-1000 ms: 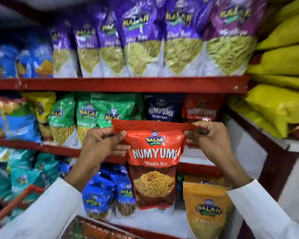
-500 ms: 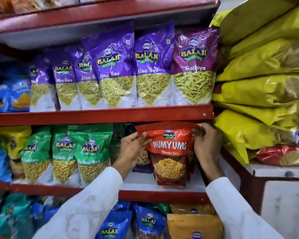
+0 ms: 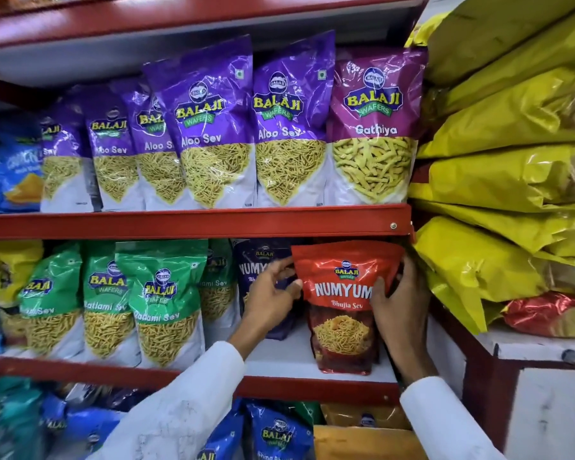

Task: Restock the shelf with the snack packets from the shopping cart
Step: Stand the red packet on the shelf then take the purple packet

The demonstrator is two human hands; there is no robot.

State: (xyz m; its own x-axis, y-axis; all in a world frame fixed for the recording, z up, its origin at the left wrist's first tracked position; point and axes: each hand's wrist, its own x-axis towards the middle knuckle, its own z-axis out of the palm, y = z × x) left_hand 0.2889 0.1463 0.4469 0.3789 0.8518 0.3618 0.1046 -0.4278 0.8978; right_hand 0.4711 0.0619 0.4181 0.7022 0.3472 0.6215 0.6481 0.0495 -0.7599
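Observation:
A red Numyums Bhujia Sev packet (image 3: 342, 277) stands upright at the right end of the middle shelf (image 3: 193, 224), its base on the white shelf board. My left hand (image 3: 273, 300) touches its left edge with the fingers spread. My right hand (image 3: 400, 303) grips its right side, thumb over the front. A dark blue Numyums packet (image 3: 259, 260) stands just behind and left of it, partly hidden by my left hand. The shopping cart is out of view.
Green Ratlami Sev packets (image 3: 160, 300) fill the middle shelf to the left. Purple Aloo Sev (image 3: 213, 127) and Gathiya (image 3: 372, 127) packets line the shelf above. Large yellow bags (image 3: 505, 180) are stacked on the right. Blue (image 3: 276, 433) and orange packets sit below.
The red packet has gone from mid-air in front of the shelves onto the middle shelf board. My hands slid from its top corners down to its sides. The view rose.

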